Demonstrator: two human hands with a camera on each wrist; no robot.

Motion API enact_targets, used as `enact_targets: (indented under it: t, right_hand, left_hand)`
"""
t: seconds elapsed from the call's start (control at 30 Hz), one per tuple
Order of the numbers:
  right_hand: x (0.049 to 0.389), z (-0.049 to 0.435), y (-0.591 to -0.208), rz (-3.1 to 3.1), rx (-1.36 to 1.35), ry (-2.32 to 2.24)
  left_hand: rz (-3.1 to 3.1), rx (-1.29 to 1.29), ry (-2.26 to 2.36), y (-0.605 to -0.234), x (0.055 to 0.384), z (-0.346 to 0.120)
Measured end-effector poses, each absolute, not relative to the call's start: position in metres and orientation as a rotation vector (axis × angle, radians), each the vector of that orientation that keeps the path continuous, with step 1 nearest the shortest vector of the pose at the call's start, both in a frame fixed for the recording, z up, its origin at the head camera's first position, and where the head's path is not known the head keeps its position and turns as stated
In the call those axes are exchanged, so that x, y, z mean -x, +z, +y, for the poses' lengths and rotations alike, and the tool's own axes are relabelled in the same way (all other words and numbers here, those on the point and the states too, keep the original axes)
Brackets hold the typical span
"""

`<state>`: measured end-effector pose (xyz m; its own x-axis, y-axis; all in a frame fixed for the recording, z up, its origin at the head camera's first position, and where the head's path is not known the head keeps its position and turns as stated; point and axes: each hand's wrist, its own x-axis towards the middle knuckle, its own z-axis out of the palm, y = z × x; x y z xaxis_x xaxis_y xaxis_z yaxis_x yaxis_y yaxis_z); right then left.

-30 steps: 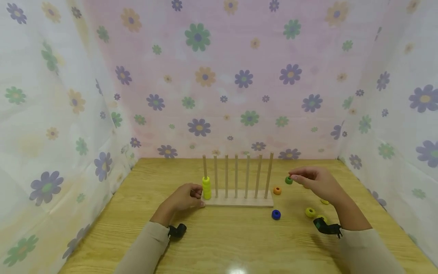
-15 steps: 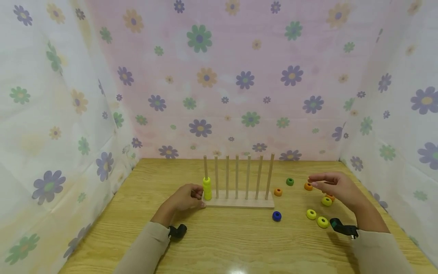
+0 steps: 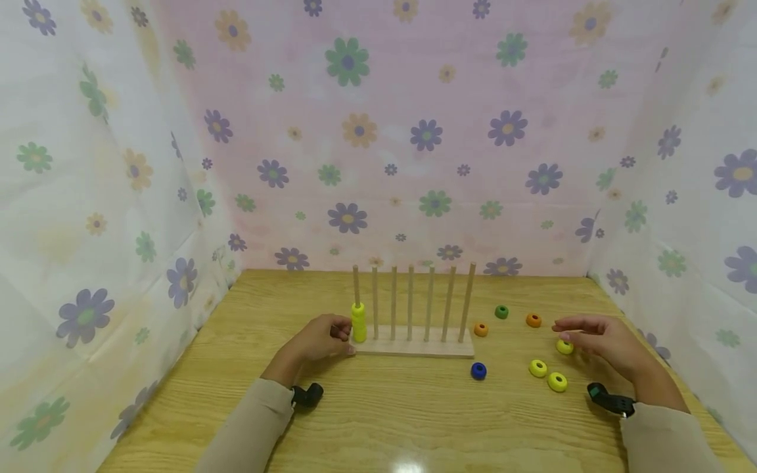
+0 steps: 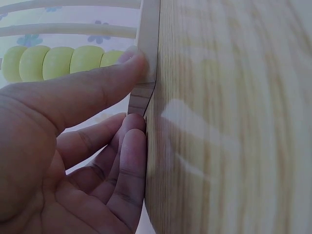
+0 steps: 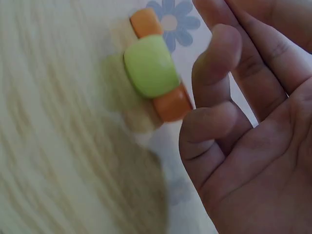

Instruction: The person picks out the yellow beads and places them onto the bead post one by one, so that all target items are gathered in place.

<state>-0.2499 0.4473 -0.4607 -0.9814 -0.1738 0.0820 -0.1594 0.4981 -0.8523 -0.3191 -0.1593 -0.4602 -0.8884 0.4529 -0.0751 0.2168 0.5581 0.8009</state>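
Observation:
A wooden peg rack (image 3: 408, 341) with several upright pegs stands on the table. Bright yellow beads (image 3: 359, 322) are stacked on its leftmost peg. My left hand (image 3: 319, 340) holds the left end of the rack's base. In the left wrist view the thumb (image 4: 105, 87) lies on the base and curled fingertips touch its end. My right hand (image 3: 609, 345) hovers beside a loose yellow bead (image 3: 564, 346), fingers loosely bent and holding nothing. In the right wrist view a yellow-green bead (image 5: 151, 66) sits between two orange ones, left of the fingers.
Loose beads lie right of the rack: blue (image 3: 479, 371), green (image 3: 501, 312), two orange ones (image 3: 481, 329), and two more yellow ones (image 3: 547, 375) near the right wrist. Flowered cloth (image 3: 384, 131) walls the table at the back and both sides.
My right hand has moved right, from the green bead past an orange bead to beside a yellow one. The beads stay on the table. My left hand keeps its place at the rack.

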Motion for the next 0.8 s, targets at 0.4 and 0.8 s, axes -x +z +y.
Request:
enact_targets:
  t: [0.4,0.8]
  right_hand:
    - [0.247,0.461,-0.479,2.623,0.290,-1.659]
    - [0.246,0.458,-0.479,2.591,0.250,-1.626]
  left_hand:
    - [2.547,-0.545,1.221,-0.458,0.315,-0.157]
    - [2.545,-0.564,1.227,-0.460,0.318,-0.160]
